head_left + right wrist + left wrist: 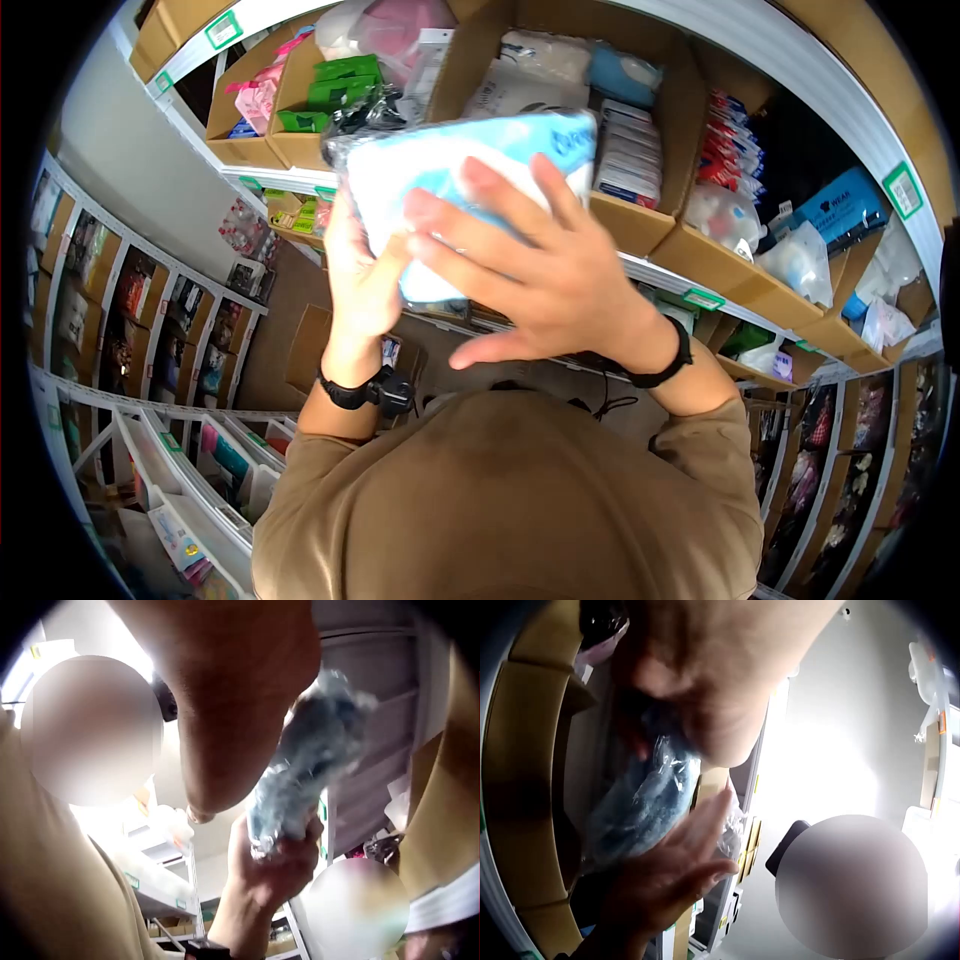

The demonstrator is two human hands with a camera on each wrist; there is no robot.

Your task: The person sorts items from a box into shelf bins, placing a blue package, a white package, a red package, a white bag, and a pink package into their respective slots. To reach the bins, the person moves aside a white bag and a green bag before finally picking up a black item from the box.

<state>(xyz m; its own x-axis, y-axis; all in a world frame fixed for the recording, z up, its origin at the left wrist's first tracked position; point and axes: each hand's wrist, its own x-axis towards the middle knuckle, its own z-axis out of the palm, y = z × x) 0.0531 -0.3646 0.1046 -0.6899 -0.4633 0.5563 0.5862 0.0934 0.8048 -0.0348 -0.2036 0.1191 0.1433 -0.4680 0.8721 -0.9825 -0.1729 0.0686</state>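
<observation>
A flat, light-blue and white pack (400,170) in clear shiny plastic, with blue lettering at one corner, is held up in front of the shelf boxes. My left hand (358,270) grips it by its left edge; in the right wrist view the left hand's (274,862) fingers are curled round the pack's lower end. Spread over the face of the pack is my right hand (545,265), its fingers straight and its thumb out to the side. The left wrist view shows the plastic wrap (649,802) between the left hand (697,682) and the right hand (652,881).
Behind the pack, a shelf bears open cardboard boxes (645,235) of packaged goods, among them green packs (345,82), a stack of white packs (630,150) and a blue bag (840,205). More shelving (150,275) with filled boxes stands at left. An open carton (310,345) is on the floor.
</observation>
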